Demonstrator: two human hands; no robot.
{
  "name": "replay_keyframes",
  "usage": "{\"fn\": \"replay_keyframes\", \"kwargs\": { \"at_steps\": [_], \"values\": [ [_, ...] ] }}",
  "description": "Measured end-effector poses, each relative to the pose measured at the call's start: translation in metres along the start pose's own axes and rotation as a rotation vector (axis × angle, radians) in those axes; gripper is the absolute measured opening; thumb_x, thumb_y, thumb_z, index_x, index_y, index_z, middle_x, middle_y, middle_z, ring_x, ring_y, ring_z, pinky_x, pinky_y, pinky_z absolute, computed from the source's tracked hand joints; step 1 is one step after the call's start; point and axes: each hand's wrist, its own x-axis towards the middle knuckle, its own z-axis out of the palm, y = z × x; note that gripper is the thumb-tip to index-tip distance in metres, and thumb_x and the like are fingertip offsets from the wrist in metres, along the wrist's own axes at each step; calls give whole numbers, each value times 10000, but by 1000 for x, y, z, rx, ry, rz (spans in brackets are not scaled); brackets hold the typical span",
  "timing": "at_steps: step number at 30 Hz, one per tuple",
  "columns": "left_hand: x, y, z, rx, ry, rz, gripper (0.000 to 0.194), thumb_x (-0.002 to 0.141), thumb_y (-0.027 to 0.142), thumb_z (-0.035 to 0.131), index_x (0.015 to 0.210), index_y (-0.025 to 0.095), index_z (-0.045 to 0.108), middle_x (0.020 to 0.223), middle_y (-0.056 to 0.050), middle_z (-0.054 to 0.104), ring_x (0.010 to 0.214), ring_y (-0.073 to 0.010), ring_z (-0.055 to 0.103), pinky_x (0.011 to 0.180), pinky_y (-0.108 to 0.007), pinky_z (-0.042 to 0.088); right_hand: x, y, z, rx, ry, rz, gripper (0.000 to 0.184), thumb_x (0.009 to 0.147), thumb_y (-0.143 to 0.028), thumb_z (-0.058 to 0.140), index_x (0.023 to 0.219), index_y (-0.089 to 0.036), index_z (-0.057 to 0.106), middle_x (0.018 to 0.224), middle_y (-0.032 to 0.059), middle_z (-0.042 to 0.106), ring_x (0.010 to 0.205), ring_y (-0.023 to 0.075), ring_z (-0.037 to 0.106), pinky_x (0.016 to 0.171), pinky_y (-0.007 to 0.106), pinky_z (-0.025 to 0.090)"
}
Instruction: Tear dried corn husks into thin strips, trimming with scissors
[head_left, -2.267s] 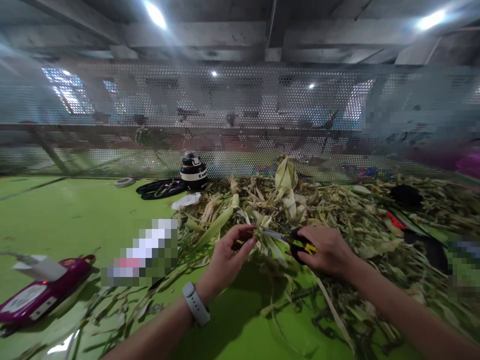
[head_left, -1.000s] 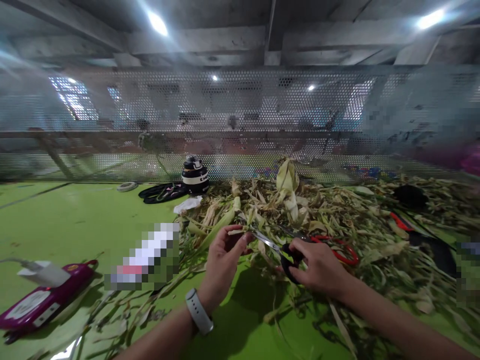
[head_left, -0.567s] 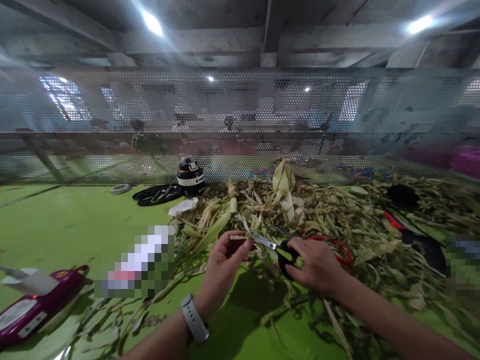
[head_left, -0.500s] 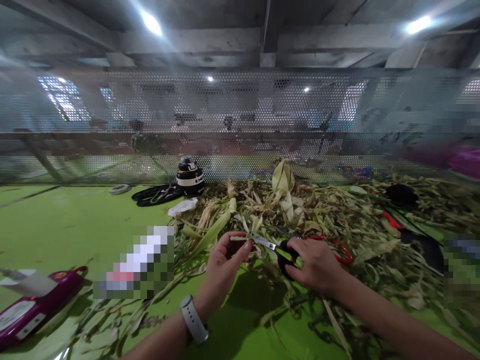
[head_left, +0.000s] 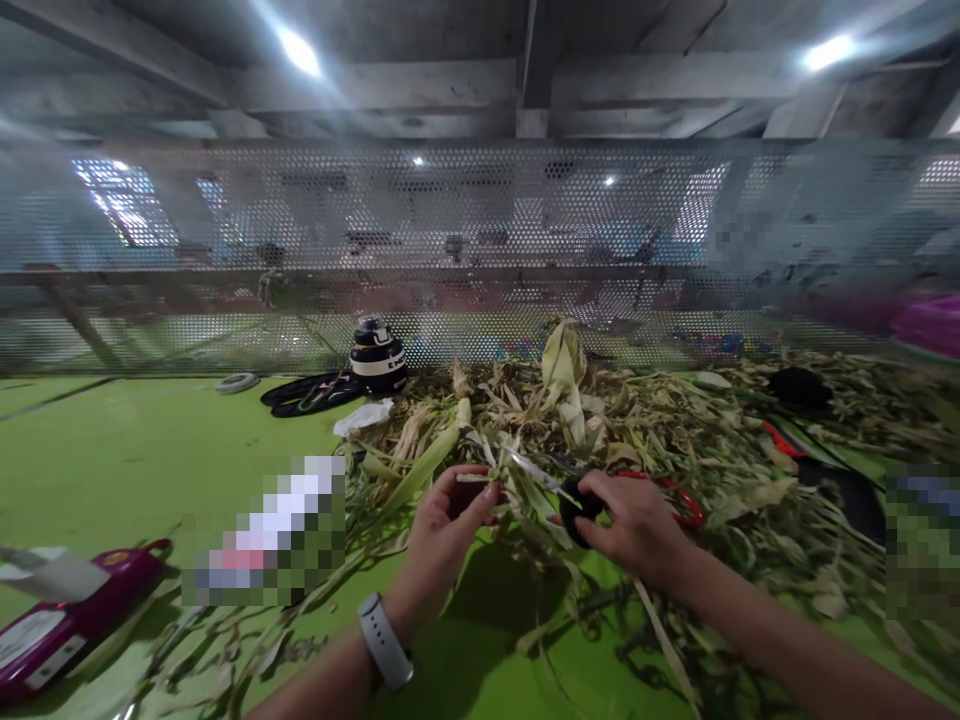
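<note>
My left hand [head_left: 448,515] pinches a short piece of pale dried husk [head_left: 474,478] between thumb and fingers. My right hand [head_left: 637,520] is closed around the black handles of a pair of scissors [head_left: 534,468]. The scissor blades look closed and point up and left, just right of my left fingertips. Loose husk strips hang under the blades, and whether the blades touch them I cannot tell. Behind both hands lies a heap of dried corn husks [head_left: 675,430], with a larger pale green husk [head_left: 562,370] standing up from it.
Red-handled scissors [head_left: 686,508] lie partly hidden behind my right hand. On the green table [head_left: 150,450] are a black bottle [head_left: 378,360], a roll of tape [head_left: 237,383], a black pouch [head_left: 307,393] and a purple power strip [head_left: 82,620]. A perforated screen [head_left: 465,215] stands behind.
The scissor handles have come together and the blades have closed. Their tips have swung up from the piece in my left hand, which stays in nearly the same place.
</note>
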Motion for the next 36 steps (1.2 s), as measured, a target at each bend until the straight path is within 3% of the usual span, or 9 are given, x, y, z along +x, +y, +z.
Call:
{"fn": "replay_keyframes", "kwargs": {
  "at_steps": [5,9,12,18,23,36],
  "values": [
    [2,-1,-4,-16,54,-57,318,674,332,696,945,173,644,804,-26,632,700,-117,561,558,-182,424,11,-5,-13,437,-183,301,293,686,-392,642,648,-192,432,516,-76,374,461,75,329,432,190,253],
    [3,-2,-6,-69,77,-76,271,674,350,699,891,195,656,662,37,570,544,-54,460,486,-149,346,18,-2,-22,643,-427,435,354,658,-446,668,661,-181,434,551,-76,354,508,77,320,452,188,255],
    [3,-2,-5,-66,67,-89,278,651,359,716,871,198,665,654,38,574,555,-56,463,511,-155,361,19,3,-24,665,-562,429,360,654,-453,673,666,-171,450,564,-75,361,524,76,315,466,189,249],
    [-1,-1,-4,-25,-26,-115,219,665,338,712,817,183,685,677,19,584,587,-62,462,546,-162,371,16,5,-20,637,-672,390,333,657,-418,681,700,-161,474,580,-71,400,542,77,344,475,184,253],
    [-3,-1,-3,-24,-151,-135,172,679,310,705,778,171,682,630,24,563,560,-66,441,531,-174,355,13,0,-17,641,-698,358,310,668,-404,664,715,-158,481,583,-65,422,554,80,363,486,183,277],
    [-3,0,-5,9,-193,-154,143,632,283,727,703,168,681,620,10,572,537,-79,448,502,-191,354,9,-4,-16,708,-767,356,352,704,-478,619,762,-155,492,661,-47,455,588,87,387,518,196,304]
  ]
}}
